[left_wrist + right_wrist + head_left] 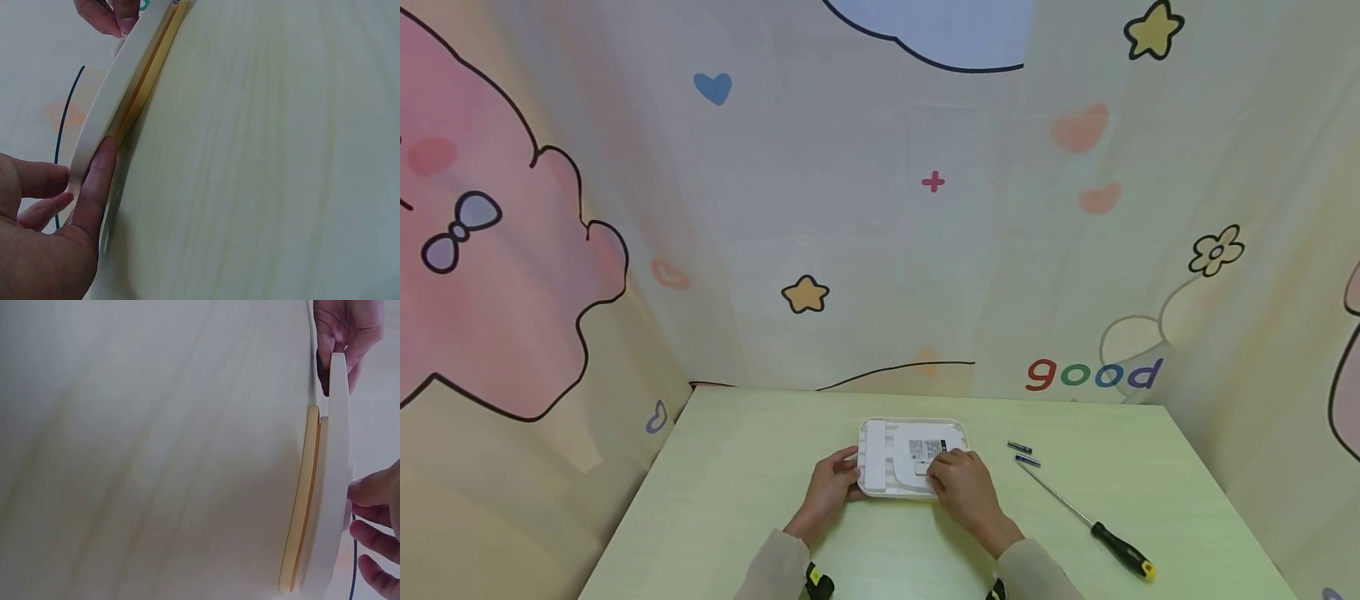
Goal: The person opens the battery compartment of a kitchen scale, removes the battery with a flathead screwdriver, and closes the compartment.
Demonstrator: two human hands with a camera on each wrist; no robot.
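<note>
A flat white device [876, 454] with rounded corners lies back side up on the table, a printed label [927, 451] on its raised middle panel. My left hand [831, 485] grips its left edge; in the left wrist view, fingers lie on both sides of the rim [106, 119]. My right hand [967, 492] is over the lower right of the panel, its thumb and fingers pinching a small white cover [921, 469] beside the label. Fingertips hide part of that piece. From the side, a gold-coloured layer [304, 494] shows beneath the white body.
Two small batteries, one [1019, 447] behind the other [1027, 460], lie right of the device. A screwdriver [1120, 548] with a black and yellow handle lies diagonally, tip near the closer battery. A printed curtain [865, 208] hangs behind the table [715, 467].
</note>
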